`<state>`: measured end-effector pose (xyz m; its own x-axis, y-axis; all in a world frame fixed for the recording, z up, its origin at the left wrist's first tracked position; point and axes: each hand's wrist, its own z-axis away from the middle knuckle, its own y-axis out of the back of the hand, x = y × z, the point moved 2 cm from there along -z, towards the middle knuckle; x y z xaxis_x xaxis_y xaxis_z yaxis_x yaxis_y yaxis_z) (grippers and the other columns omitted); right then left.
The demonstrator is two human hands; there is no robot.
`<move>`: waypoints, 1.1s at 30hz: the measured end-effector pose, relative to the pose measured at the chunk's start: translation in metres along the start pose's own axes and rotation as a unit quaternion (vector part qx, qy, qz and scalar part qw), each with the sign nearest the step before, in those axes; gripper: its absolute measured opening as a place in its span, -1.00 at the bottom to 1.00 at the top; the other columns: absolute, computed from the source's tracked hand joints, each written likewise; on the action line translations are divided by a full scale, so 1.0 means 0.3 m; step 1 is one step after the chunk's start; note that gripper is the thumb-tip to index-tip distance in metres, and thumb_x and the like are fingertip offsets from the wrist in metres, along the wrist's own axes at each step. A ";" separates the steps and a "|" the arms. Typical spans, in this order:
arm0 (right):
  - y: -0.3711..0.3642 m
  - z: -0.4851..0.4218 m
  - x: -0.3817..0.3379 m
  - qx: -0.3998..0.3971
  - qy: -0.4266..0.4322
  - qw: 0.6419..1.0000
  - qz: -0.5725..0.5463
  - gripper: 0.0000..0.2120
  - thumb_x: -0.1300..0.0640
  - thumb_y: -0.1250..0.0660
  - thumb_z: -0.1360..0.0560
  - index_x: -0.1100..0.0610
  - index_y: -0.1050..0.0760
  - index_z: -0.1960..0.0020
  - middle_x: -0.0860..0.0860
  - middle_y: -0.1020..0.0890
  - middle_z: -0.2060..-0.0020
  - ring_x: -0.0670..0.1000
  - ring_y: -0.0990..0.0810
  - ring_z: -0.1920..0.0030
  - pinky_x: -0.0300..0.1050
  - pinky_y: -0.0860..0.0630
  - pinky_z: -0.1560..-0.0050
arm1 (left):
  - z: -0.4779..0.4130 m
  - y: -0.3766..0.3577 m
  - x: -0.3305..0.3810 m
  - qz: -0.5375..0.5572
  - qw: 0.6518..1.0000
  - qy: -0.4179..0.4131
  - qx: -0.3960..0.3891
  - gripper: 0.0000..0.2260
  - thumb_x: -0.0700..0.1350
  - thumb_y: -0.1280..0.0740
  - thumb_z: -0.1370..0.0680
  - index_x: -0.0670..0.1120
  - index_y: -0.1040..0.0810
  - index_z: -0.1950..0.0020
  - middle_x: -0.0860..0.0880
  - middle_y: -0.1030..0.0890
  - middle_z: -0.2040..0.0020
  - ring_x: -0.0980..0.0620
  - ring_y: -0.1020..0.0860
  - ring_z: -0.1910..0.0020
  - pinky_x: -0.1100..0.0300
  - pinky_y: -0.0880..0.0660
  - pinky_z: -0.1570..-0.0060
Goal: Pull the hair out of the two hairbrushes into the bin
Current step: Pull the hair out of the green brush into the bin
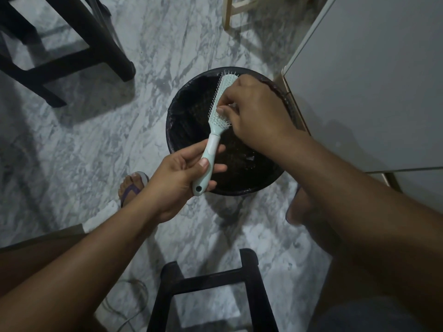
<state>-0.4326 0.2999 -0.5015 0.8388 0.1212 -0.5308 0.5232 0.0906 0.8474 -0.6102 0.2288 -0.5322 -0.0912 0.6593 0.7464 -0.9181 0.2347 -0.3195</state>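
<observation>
Where the marble floor [100, 130] lies bare to the left of the bin [182, 130], there is open room; the right side is tight, since a white cabinet [359, 80] stands just beside the bin's rim and its lower corner nearly touches it. A dark stool [62, 56] sits well apart at upper left, another dark stool [208, 291] stands near the bottom edge between the forearms, and a pale wooden frame [230, 13] shows at the top. A foot in a purple sandal [131, 185] rests on the floor just left of the bin.

Left hand [182, 178]: palm turned up, fingers and thumb wrapped round the lower handle of the brush [211, 149], held over the bin's near-left rim. Right hand [254, 111]: reaches in from the right over the bin, back of hand up, fingertips [221, 110] pinched narrow at the bristles midway along the brush head. Whether hair is caught between them cannot be told.

Brush: pale mint with a white collar on the handle, a hole at the butt end, bristles facing left and slightly up, head tilted away toward the bin's far rim. Only one brush is in view. The bin is round, black-lined, and dark inside, with some dark debris at the bottom.
</observation>
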 end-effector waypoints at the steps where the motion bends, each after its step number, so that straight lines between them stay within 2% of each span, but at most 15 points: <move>1: -0.007 0.000 0.006 0.010 0.000 1.000 -0.025 -0.89 0.06 -0.39 -0.54 0.10 -0.64 0.04 0.03 -0.55 0.05 0.01 -0.56 0.08 0.04 -0.56 0.04 | -0.001 0.001 0.001 0.007 1.000 0.004 -0.006 -0.62 -0.28 -0.20 -0.67 -0.07 -0.47 -0.48 0.03 -0.63 -0.33 0.02 -0.67 -0.14 0.16 -0.63 0.07; 4: 0.014 -0.016 0.025 0.075 -0.025 0.990 -0.118 -0.87 0.13 -0.36 -0.55 0.18 -0.65 0.06 0.00 -0.60 0.16 -0.07 -0.57 0.17 -0.23 -0.51 0.09 | -0.003 0.006 0.001 0.026 1.000 0.004 -0.014 -0.62 -0.28 -0.20 -0.67 -0.07 -0.47 -0.47 0.03 -0.64 -0.33 0.00 -0.68 -0.14 0.12 -0.65 0.04; 6: 0.050 -0.041 0.059 0.139 -0.060 0.972 -0.180 -0.84 0.14 -0.32 -0.57 0.21 -0.63 0.07 -0.05 -0.60 0.24 -0.11 -0.57 0.24 -0.22 -0.54 0.15 | 0.000 0.007 -0.004 0.023 1.000 -0.003 -0.013 -0.62 -0.29 -0.20 -0.66 -0.07 -0.47 -0.46 0.02 -0.64 -0.33 0.01 -0.68 -0.11 0.11 -0.64 0.01; 8: 0.084 -0.062 0.098 0.174 -0.081 0.961 -0.199 -0.85 0.12 -0.30 -0.58 0.16 -0.62 0.04 -0.08 -0.61 0.19 -0.12 -0.61 0.18 -0.12 -0.62 0.10 | 0.004 0.010 -0.008 0.018 1.000 -0.009 -0.013 -0.62 -0.30 -0.20 -0.66 -0.07 -0.47 -0.46 0.03 -0.64 -0.32 0.02 -0.68 -0.09 0.11 -0.63 0.00; 11: 0.104 -0.046 0.114 0.151 -0.070 0.964 -0.208 -0.85 0.15 -0.31 -0.58 0.08 -0.63 -0.08 -0.16 -0.62 0.05 -0.19 -0.61 0.03 -0.14 -0.65 0.03 | 0.001 0.013 -0.009 0.009 1.000 -0.009 -0.012 -0.62 -0.30 -0.20 -0.66 -0.07 -0.48 -0.45 0.03 -0.64 -0.32 0.03 -0.68 -0.06 0.13 -0.60 0.06; 14: 0.078 -0.027 0.102 0.076 -0.053 0.985 -0.143 -0.73 0.02 -0.38 -0.52 0.01 -0.60 -0.21 -0.05 -0.62 -0.10 -0.15 -0.64 0.00 -0.10 -0.62 -0.11 | -0.002 0.013 -0.018 0.003 1.000 -0.005 -0.010 -0.63 -0.31 -0.20 -0.66 -0.08 -0.48 -0.45 0.00 -0.64 -0.32 0.07 -0.63 0.03 0.15 -0.53 0.16; 16: 0.060 -0.032 0.107 0.033 -0.064 0.990 -0.125 -0.67 -0.02 -0.40 -0.50 0.00 -0.58 -0.24 -0.03 -0.61 -0.13 -0.09 -0.66 0.04 0.00 -0.64 -0.07 | 0.001 0.011 -0.029 -0.001 1.000 -0.003 -0.006 -0.63 -0.32 -0.19 -0.67 -0.08 -0.49 -0.44 0.00 -0.64 -0.31 0.07 -0.60 0.06 0.13 -0.50 0.17; 18: 0.064 -0.041 0.116 0.018 -0.081 0.986 -0.146 -0.70 -0.05 -0.42 -0.48 -0.02 -0.61 -0.19 -0.07 -0.64 -0.07 -0.07 -0.69 0.11 0.03 -0.67 0.04 | 0.005 0.011 -0.038 -0.009 1.000 -0.003 -0.006 -0.63 -0.32 -0.19 -0.67 -0.07 -0.50 -0.44 -0.01 -0.65 -0.31 0.05 -0.58 0.07 0.11 -0.49 0.16; 20: 0.082 -0.047 0.116 0.042 -0.082 0.983 -0.156 -0.80 0.00 -0.44 -0.48 0.02 -0.67 -0.08 -0.09 -0.69 0.07 -0.14 -0.69 0.20 -0.08 -0.67 0.07 | 0.008 0.016 -0.043 -0.021 1.000 -0.004 -0.011 -0.62 -0.32 -0.20 -0.66 -0.06 -0.50 -0.44 -0.01 -0.64 -0.31 0.04 -0.58 0.05 0.10 -0.50 0.15; 22: 0.102 -0.045 0.109 0.074 -0.066 0.985 -0.144 -0.88 0.07 -0.46 -0.50 0.09 -0.71 0.01 -0.09 -0.71 0.20 -0.24 -0.64 0.28 -0.28 -0.62 0.10 | 0.009 0.018 -0.046 -0.029 0.999 -0.004 -0.015 -0.63 -0.32 -0.20 -0.66 -0.06 -0.51 -0.43 -0.02 -0.65 -0.30 0.04 -0.59 0.06 0.10 -0.51 0.14; 24: 0.110 -0.041 0.100 0.090 -0.057 0.986 -0.129 -0.89 0.08 -0.47 -0.49 0.08 -0.72 0.04 -0.10 -0.71 0.22 -0.28 -0.63 0.27 -0.40 -0.56 0.13 | 0.011 0.010 -0.052 -0.023 1.000 -0.002 -0.014 -0.64 -0.33 -0.20 -0.66 -0.08 -0.51 -0.42 -0.03 -0.65 -0.30 0.05 -0.59 0.08 0.11 -0.52 0.16; 29: 0.120 -0.037 0.095 0.113 -0.062 0.982 -0.140 -0.87 0.07 -0.54 -0.43 0.09 -0.73 0.06 -0.10 -0.71 0.24 -0.19 -0.67 0.21 -0.38 -0.58 0.13 | 0.011 -0.022 -0.060 -0.006 1.000 -0.011 -0.016 -0.64 -0.32 -0.18 -0.67 -0.12 -0.48 -0.44 -0.05 -0.64 -0.31 0.04 -0.59 0.08 0.12 -0.51 0.17; 33: 0.165 -0.042 0.088 0.173 -0.049 0.965 -0.188 -0.85 0.07 -0.53 -0.43 0.12 -0.72 0.05 -0.09 -0.71 0.24 -0.18 -0.68 0.25 -0.26 -0.64 0.11 | 0.004 -0.009 -0.046 0.012 1.000 -0.007 0.010 -0.66 -0.30 -0.18 -0.68 -0.10 -0.49 -0.43 -0.02 -0.64 -0.31 0.07 -0.59 0.09 0.10 -0.51 0.16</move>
<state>-0.3863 0.3200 -0.4737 0.5805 0.0478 -0.8129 0.7986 -0.2282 0.5569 -0.6070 0.2182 -0.5410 -0.1189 0.6538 0.7473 -0.9230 0.2046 -0.3259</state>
